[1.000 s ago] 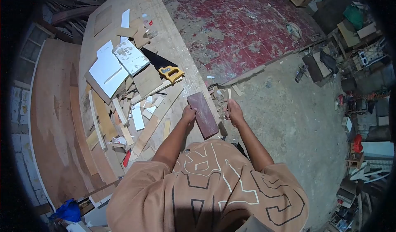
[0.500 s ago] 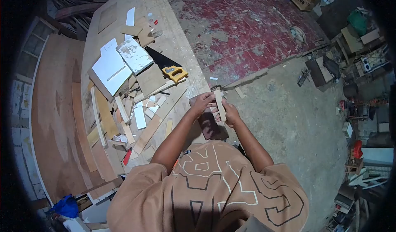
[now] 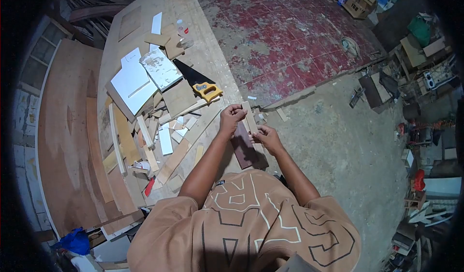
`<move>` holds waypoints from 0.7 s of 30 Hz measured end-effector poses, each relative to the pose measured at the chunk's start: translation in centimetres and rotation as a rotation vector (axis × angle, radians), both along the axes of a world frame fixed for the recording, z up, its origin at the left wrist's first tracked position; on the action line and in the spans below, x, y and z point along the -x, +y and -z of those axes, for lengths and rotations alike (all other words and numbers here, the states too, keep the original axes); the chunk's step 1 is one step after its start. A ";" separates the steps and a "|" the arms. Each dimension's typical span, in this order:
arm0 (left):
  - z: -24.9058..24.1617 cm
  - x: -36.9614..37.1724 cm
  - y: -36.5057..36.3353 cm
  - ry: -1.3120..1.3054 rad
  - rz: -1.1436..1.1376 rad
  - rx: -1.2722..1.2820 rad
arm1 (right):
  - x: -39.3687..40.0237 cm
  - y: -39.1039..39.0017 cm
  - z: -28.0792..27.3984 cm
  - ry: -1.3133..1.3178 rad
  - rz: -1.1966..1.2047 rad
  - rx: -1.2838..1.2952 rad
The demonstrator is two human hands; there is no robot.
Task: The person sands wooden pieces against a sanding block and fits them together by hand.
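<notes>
A short, pale wooden strip is held between my hands above the table's near right edge. My left hand pinches it near its upper end. At the lower end, my right hand has its thumb and fingers closed on the strip. Beneath them lies a dark reddish-brown board, partly covered by the hands and strip. A handsaw with a yellow handle rests on the table beyond my left hand.
Wood offcuts and white pieces clutter the worktable at left. A paint-flecked white block, a clear bottle and a red-handled tool lie there too. Concrete floor stretches right, below a raised red tiled floor.
The strip has turned and shifted slightly left, lower toward the brown board. My left hand has moved a little left, and my right hand has slid down to the strip's lower end.
</notes>
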State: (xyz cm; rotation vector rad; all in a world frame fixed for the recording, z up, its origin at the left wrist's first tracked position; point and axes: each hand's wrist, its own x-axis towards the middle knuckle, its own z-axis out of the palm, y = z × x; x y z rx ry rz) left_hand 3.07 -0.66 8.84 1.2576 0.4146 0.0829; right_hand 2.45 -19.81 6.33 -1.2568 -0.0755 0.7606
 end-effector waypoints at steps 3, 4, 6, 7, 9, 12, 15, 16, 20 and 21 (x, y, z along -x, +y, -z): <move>-0.2 0.3 -0.1 0.016 0.024 0.236 | -0.3 -0.1 -0.2 0.090 -0.016 -0.063; -0.3 0.5 -0.1 0.015 0.023 0.236 | -0.4 -0.2 -0.4 0.161 -0.026 -0.124; -0.3 0.7 0.2 -0.036 0.245 0.386 | -0.7 -0.2 -0.9 0.194 -0.044 -0.178; -0.2 0.9 0.4 -0.033 0.244 0.388 | -0.7 -0.3 -1.2 0.229 -0.060 -0.233; -0.2 0.8 0.8 -0.012 0.319 0.459 | -0.9 -0.4 -1.6 0.245 -0.069 -0.284; -0.1 0.8 0.7 -0.084 0.313 0.501 | -0.8 -0.6 -2.1 0.215 -0.104 -0.324; 0.3 0.5 0.8 -0.132 0.306 0.493 | -0.5 -0.7 -2.8 0.158 -0.133 -0.300; 0.5 0.5 0.8 -0.133 0.306 0.493 | -0.4 -0.7 -2.9 0.145 -0.134 -0.286; 0.2 0.4 0.5 -0.111 0.263 0.473 | -0.3 -0.7 -2.2 0.167 -0.130 -0.322; 0.2 0.5 0.5 -0.098 0.236 0.452 | -0.4 -0.7 -2.0 0.207 -0.132 -0.362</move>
